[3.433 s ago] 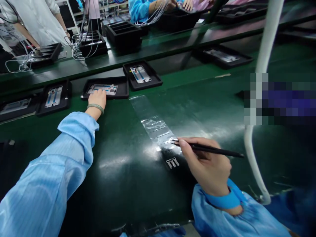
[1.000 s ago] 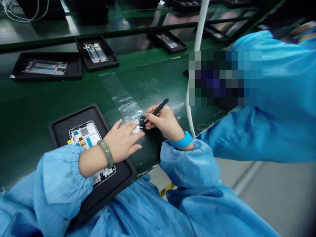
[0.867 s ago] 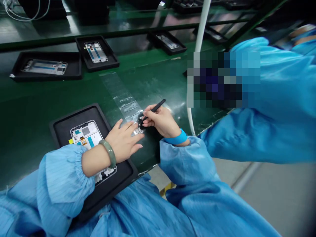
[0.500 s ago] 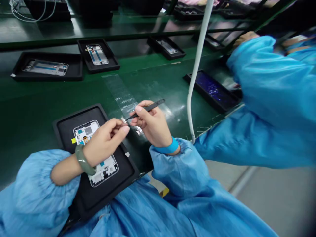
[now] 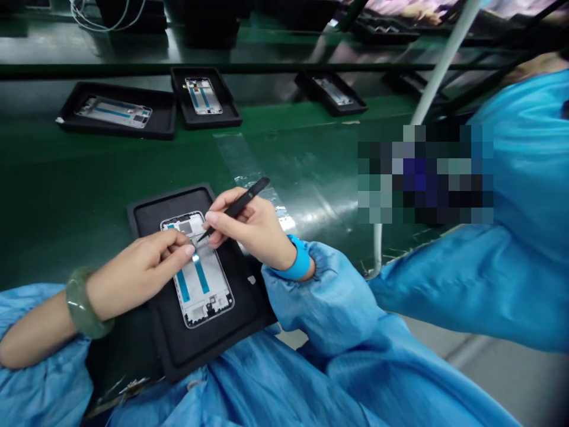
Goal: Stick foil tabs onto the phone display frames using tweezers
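A pale phone mid-frame (image 5: 222, 279) with blue strips lies in a black tray (image 5: 251, 308) at the bench's front edge. Over its upper half, my right hand (image 5: 260, 231) grips black tweezers (image 5: 249, 198) like a pen, tips pointing down and left. My left hand (image 5: 137, 267) reaches in from the left, thumb and forefinger pinched together just above the frame, close to the tweezer tips. Whatever sits in that pinch is too small to make out. A clear film strip (image 5: 229, 151) lies on the green bench behind my right hand.
Along the back stand a left tray (image 5: 165, 118), a second tray (image 5: 233, 115) and a farther tray (image 5: 355, 108), each with a phone frame. A white pole (image 5: 440, 71) rises at right, before a co-worker's blue sleeve (image 5: 524, 160). A pixelated patch hides part of the bench.
Both hands have moved from beside the tray's right edge to over the phone frame, tweezers still held. My left forearm no longer covers the frame, and the view has shifted left.
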Tool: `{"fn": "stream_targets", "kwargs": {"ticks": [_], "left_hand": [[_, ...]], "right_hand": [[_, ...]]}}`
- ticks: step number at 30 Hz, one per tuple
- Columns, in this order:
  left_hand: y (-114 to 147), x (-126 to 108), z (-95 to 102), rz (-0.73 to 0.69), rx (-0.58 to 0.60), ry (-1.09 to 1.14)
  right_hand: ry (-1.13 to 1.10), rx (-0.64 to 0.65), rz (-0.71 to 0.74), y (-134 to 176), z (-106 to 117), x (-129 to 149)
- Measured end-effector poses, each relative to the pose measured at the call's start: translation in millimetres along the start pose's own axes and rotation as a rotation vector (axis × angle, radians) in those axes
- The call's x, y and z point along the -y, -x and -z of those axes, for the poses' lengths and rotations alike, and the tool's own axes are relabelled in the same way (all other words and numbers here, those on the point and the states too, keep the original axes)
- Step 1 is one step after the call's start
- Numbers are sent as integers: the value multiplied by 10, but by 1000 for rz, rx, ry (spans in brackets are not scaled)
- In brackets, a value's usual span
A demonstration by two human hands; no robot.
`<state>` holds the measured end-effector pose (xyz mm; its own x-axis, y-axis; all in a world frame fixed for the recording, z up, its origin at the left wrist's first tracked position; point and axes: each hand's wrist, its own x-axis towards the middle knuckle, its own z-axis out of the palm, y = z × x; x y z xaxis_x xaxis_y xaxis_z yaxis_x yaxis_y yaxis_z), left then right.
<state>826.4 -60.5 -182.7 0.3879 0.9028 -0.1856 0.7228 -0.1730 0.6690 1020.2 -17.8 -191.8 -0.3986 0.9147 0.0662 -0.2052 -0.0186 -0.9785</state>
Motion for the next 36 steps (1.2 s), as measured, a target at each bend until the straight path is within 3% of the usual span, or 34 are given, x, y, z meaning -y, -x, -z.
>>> {"fn": "stream_targets", "kwargs": {"ticks": [3,5,8,13,36], "left_hand": [[18,262,1,-141,-280,-312],[29,425,-46,-248,-365,-477],[78,560,-139,-312,-363,-510],[162,570,-224,-305,-409,-472],[154,541,-230,-278,-407,-444]], "right_hand": [[-85,-79,-27,-154,-33,-94],[-116,-103,-48,-242,-69,-168],[-99,-93,-82,-316,-143,-266],[50,-56,-91,-337,-222,-387],[247,-48,-43,-317,-210,-439]]}}
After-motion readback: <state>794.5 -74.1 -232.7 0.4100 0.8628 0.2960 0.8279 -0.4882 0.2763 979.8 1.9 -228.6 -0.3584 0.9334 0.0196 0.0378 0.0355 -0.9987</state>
